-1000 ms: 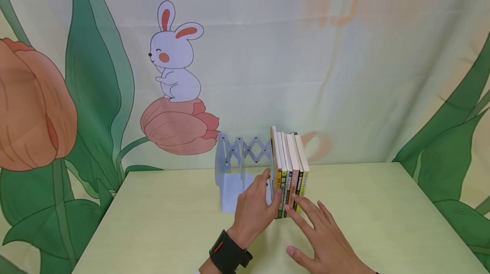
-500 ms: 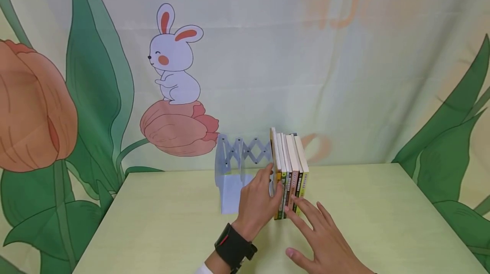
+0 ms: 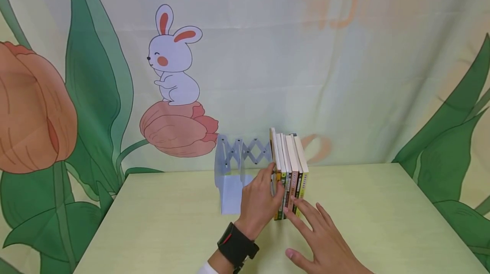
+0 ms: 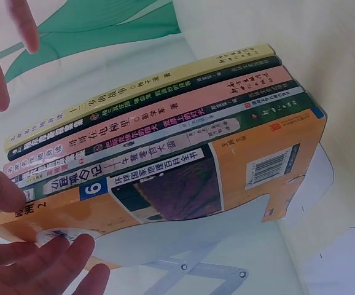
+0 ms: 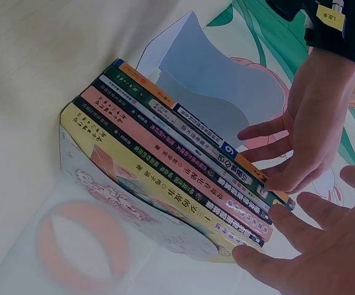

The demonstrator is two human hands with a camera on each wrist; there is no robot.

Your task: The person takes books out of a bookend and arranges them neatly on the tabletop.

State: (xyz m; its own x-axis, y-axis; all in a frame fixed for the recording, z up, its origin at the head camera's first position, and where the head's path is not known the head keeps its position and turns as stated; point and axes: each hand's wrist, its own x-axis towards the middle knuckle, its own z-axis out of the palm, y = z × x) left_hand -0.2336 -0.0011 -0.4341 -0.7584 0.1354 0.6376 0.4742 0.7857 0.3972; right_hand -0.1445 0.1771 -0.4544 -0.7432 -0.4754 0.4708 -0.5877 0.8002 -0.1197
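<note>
Several books stand upright side by side at the right end of a pale blue expandable bookend. An orange book with a photo and barcode on its cover is leftmost in the head view; a yellow-spined book closes the other side. My left hand pinches the orange book's near edge, thumb at the spine and fingers along the cover. Spread out, the fingers of my right hand reach to the spines, fingertips right at the pink and yellow ones.
Crossed bars link the bookend's upright plates; its left sections hold no books. The pale table extends on both sides. A curtain with a printed rabbit and tulips hangs behind the table. A black band circles my left wrist.
My left hand has shifted slightly right and up along the orange book. The right hand stays nearly where it was, and the books and bookend look the same.
</note>
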